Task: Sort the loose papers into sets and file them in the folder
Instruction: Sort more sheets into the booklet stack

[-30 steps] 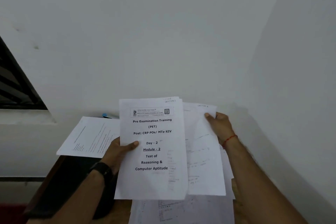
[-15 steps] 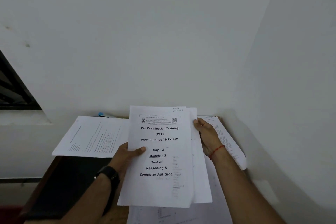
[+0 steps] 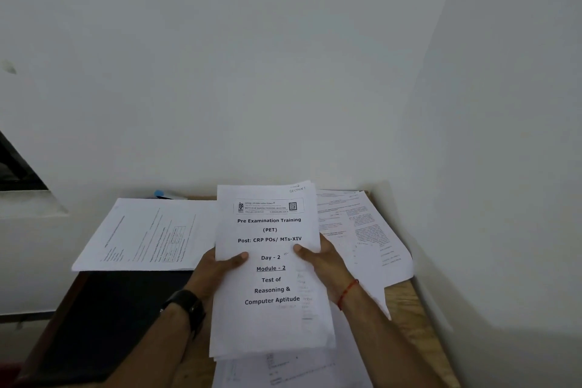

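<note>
Sorting looks to be the step in hand: a set (image 3: 271, 261) with a "Pre Examination Training" cover is held up, squared between both hands. The left hand (image 3: 217, 268) pinches its left edge, thumb on the cover, and the right hand (image 3: 324, 261) pinches the right edge likewise. Left of the set lies the black folder (image 3: 110, 324), its far edge under a sheet (image 3: 148, 236). Papers (image 3: 362, 230) lie to the right of the set. The next move probably calls for carrying the set left into the folder without fanning it.
</note>
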